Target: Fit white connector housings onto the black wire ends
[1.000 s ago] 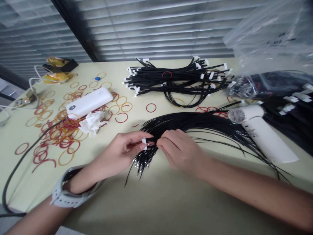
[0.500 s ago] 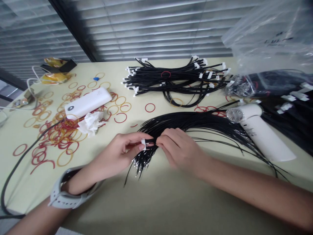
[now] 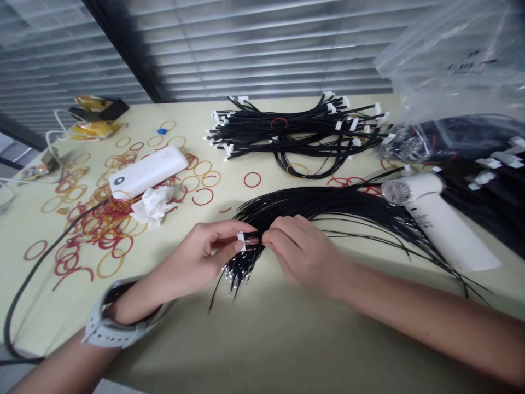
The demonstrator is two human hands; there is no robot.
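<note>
The left hand (image 3: 192, 257) pinches a small white plastic connector (image 3: 241, 241) while the right hand (image 3: 301, 254) closes on the thin black wires (image 3: 328, 205) just beside it, their loose fan spread across the pale-green tabletop (image 3: 287, 339). Beyond lies a gathered black wire bundle (image 3: 295, 131) with a red rubber band (image 3: 279, 122) on it; more black wires (image 3: 463, 137) sit under a clear plastic bag (image 3: 451, 60).

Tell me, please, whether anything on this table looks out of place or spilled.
Rubber bands lie strewn loose across the left of the table, with a crumpled tissue among them, untidy beside the bundled black cables.
</note>
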